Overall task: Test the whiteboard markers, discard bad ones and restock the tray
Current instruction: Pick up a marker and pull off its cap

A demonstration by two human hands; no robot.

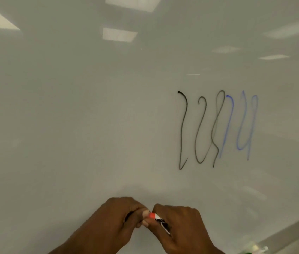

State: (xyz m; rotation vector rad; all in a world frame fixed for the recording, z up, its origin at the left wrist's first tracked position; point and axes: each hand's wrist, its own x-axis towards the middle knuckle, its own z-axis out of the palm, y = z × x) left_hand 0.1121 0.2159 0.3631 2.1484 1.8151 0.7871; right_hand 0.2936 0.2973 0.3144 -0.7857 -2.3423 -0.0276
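We see both hands meeting low in front of the whiteboard [90, 107], toward the middle of its lower edge. The right hand [183, 224] is curled round the white barrel of a marker [160, 221], whose black label shows between its fingers. The left hand [115, 219] is closed on the same marker at its red end [152, 215], fingertips pinching there; something dark shows inside this fist, and we cannot tell what it is. On the right half of the board stand black squiggles [182, 129], and just beside them, overlapping at one stroke, fainter blue squiggles [244, 125]. At the board's lower right corner lies a blurred cluster of white and green objects [255, 249], too unclear for us to name.
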